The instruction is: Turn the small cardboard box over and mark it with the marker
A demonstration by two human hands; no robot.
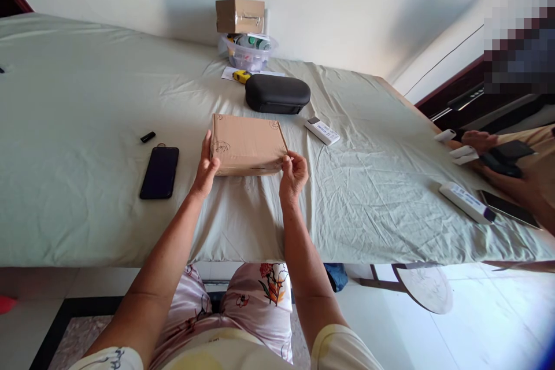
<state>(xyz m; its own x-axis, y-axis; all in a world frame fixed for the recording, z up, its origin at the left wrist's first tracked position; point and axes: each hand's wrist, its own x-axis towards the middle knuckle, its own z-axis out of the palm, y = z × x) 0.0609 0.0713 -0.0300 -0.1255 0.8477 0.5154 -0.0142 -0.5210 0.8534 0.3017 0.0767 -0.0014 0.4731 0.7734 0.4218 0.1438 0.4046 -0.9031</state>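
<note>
A flat brown cardboard box [249,141] with pen scribbles at its corners lies in front of me on the cloth-covered table. My left hand [205,169] grips its left side, thumb near the front corner. At the front right corner, my right hand [293,173] pinches the box's edge with curled fingers. The top of the box looks closed. To the left are a black smartphone [159,172] and a small black stick-like object [148,137]. A white box with dark print [322,130] lies to the right.
Behind the box sits a black hard case [277,93], with a yellow tape measure [241,76] beside it. A clear plastic basket [249,58] of bottles carries another carton [240,16]. At the right, another person's hands [507,167] hold a dark object. A round stool [427,289] stands below.
</note>
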